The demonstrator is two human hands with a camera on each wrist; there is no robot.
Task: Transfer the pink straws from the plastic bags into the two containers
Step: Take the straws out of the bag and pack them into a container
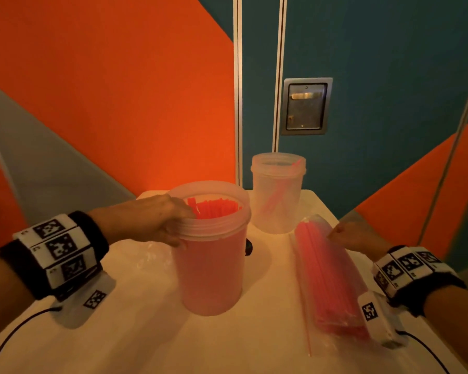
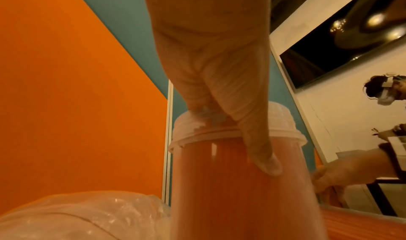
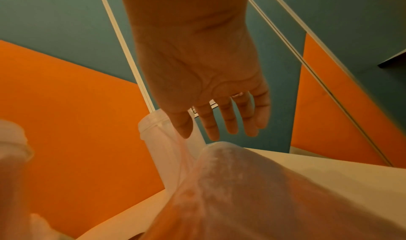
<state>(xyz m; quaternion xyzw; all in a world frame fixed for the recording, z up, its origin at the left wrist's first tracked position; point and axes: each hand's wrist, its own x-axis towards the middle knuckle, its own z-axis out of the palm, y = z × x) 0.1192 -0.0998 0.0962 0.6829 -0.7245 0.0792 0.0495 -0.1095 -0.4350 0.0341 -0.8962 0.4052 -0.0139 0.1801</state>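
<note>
The near translucent container (image 1: 211, 265) stands mid-table, packed with upright pink straws (image 1: 214, 207). My left hand (image 1: 173, 225) grips its rim, fingers curled over the edge and thumb down the outer wall (image 2: 261, 150). Behind it to the right, the far container (image 1: 277, 195) holds a few straws. A clear plastic bag of pink straws (image 1: 330, 276) lies lengthwise on the right. My right hand (image 1: 346, 234) hovers over the bag's far end with fingers straight (image 3: 222, 120), holding nothing, just above the bag (image 3: 252, 191).
A crumpled empty plastic bag (image 1: 146, 255) lies on the white table (image 1: 173, 346) under my left wrist. A small black object (image 1: 248, 247) sits behind the near container. Orange and teal wall panels close off the back.
</note>
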